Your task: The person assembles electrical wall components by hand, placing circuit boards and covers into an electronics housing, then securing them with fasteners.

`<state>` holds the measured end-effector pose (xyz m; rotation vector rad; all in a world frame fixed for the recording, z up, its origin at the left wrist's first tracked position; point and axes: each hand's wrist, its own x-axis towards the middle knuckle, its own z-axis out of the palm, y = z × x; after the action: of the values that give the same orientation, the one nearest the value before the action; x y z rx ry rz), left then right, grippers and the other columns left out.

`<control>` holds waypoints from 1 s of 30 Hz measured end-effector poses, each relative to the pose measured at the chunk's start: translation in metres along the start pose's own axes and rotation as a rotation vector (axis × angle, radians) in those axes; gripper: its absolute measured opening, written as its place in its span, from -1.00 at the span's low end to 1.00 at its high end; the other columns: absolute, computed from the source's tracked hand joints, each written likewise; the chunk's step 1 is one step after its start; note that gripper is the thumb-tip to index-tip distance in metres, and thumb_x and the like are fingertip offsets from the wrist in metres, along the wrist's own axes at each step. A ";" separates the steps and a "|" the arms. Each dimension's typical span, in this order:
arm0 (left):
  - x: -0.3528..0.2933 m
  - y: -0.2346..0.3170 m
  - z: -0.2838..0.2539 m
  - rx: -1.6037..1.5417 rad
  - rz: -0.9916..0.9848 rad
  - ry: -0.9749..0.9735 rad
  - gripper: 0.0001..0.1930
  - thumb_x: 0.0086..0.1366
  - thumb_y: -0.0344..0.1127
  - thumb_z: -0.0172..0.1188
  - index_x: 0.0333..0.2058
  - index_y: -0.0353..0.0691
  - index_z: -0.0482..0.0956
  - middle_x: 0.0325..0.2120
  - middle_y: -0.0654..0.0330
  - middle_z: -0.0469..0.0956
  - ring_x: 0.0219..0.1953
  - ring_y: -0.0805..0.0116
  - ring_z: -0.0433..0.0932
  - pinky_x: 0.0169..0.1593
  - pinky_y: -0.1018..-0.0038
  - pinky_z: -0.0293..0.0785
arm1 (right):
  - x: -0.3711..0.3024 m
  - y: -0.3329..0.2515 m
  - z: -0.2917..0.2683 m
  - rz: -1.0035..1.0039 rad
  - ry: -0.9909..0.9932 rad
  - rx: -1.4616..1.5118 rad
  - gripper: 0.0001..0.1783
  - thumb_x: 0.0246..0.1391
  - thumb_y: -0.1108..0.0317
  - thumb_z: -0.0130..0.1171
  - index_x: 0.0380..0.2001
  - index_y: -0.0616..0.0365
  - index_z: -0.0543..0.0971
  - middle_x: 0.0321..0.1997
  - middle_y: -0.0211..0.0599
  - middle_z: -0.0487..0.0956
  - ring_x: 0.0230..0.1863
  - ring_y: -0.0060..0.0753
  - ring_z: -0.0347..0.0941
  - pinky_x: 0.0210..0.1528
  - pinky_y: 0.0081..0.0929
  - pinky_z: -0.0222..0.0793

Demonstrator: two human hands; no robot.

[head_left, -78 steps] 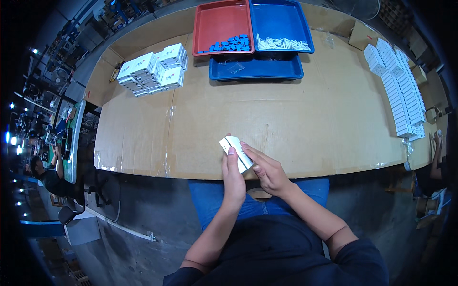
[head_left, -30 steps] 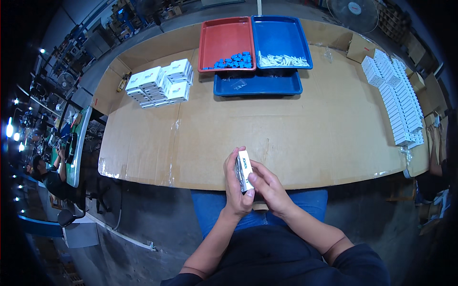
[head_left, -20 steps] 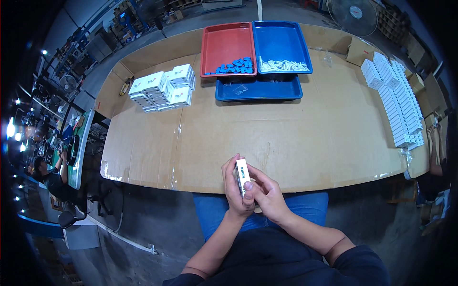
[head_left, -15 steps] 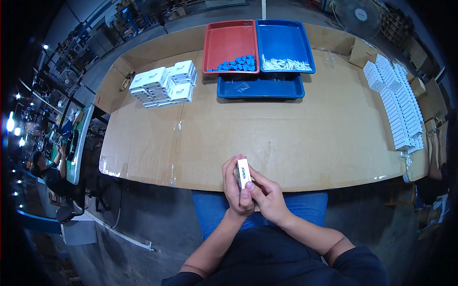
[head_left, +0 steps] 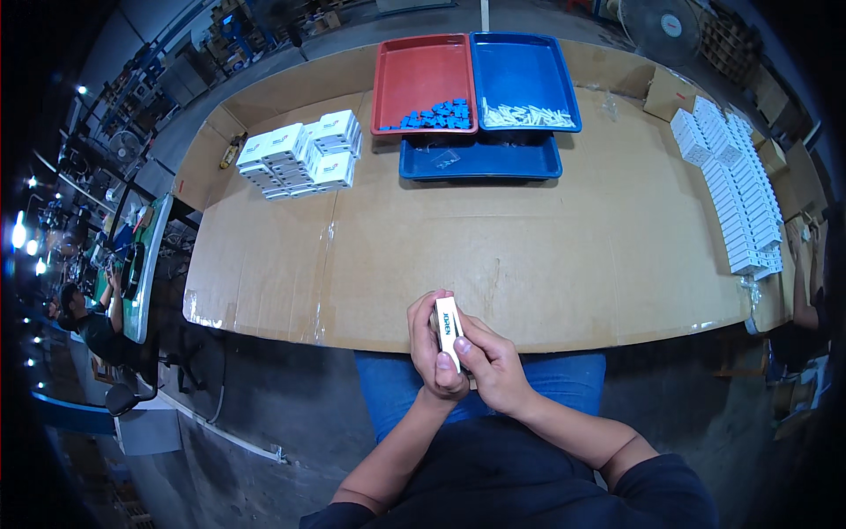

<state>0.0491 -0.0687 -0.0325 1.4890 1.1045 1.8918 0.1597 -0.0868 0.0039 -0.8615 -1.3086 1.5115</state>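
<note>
Your left hand (head_left: 430,349), slim white rectangular cardboard box (head_left: 447,323), right hand (head_left: 496,365): tan cardboard-covered counter's (head_left: 414,247) six o'clock
Fingers pinch it from nine and three o'clock; probably light, stiff, crushable, so hold its long sides gently.

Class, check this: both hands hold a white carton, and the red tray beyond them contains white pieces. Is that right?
No: the head view shows blue pieces, not white, in the red tray. The left hand and right hand do hold a white carton.
</note>
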 end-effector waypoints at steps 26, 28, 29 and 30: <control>-0.014 0.000 -0.012 -0.041 -0.046 0.052 -0.09 0.33 0.37 -0.23 0.16 -0.52 0.37 0.08 -0.14 0.40 0.13 0.03 0.47 0.26 0.15 0.38 | -0.005 0.000 0.004 -0.188 -0.073 -0.211 -0.39 0.44 0.33 0.09 0.43 0.39 0.29 0.29 0.04 0.45 0.23 -0.20 0.48 0.25 -0.38 0.39; -0.013 0.000 -0.013 -0.099 -0.049 0.078 -0.09 0.33 0.40 -0.22 0.15 -0.49 0.39 0.06 -0.13 0.40 0.16 0.04 0.46 0.29 0.11 0.36 | -0.004 -0.004 0.005 -0.201 -0.082 -0.220 -0.39 0.44 0.32 0.09 0.43 0.40 0.28 0.30 0.05 0.45 0.24 -0.16 0.47 0.26 -0.36 0.38; -0.014 0.002 -0.014 -0.099 -0.051 0.079 -0.09 0.33 0.40 -0.22 0.15 -0.49 0.39 0.06 -0.13 0.40 0.16 0.04 0.46 0.29 0.11 0.36 | -0.004 -0.005 0.006 -0.218 -0.093 -0.230 -0.38 0.44 0.31 0.09 0.43 0.42 0.28 0.31 0.07 0.44 0.25 -0.12 0.47 0.28 -0.34 0.37; -0.015 0.005 -0.015 -0.082 -0.061 0.068 -0.08 0.33 0.41 -0.22 0.15 -0.49 0.39 0.06 -0.12 0.40 0.16 0.04 0.46 0.30 0.11 0.36 | -0.005 -0.005 0.006 -0.217 -0.093 -0.230 -0.38 0.44 0.31 0.09 0.43 0.42 0.28 0.31 0.07 0.44 0.25 -0.12 0.47 0.28 -0.34 0.37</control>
<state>0.0393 -0.0871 -0.0382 1.3409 1.0768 1.9346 0.1566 -0.0935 0.0095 -0.7703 -1.6133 1.2611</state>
